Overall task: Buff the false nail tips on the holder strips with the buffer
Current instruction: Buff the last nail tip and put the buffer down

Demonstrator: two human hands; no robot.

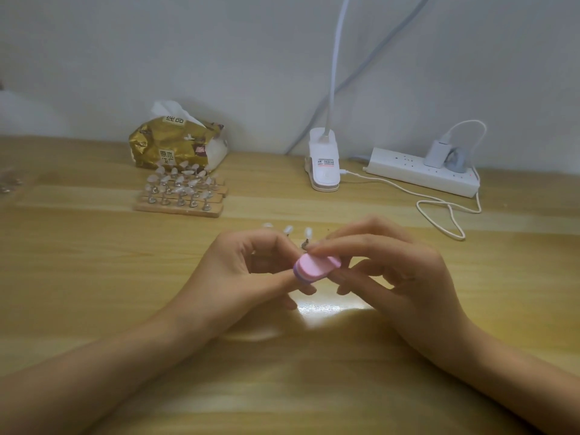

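Above the middle of the wooden table, my left hand (248, 265) grips a holder strip that is mostly hidden in the palm. Its clear false nail tips (307, 232) poke up behind my fingers. My right hand (392, 265) pinches a small pink buffer (317, 266) with a purple layer, held flat between thumb and fingers. The buffer lies against the strip near the rightmost tip. Several more wooden holder strips (180, 196) with clear tips stand side by side further back on the left.
A gold tissue pack (175, 142) sits behind the strips. A white clip lamp base (323, 161) stands at centre back. A white power strip (423, 172) with a charger and a looping white cable (445, 215) lie at the right.
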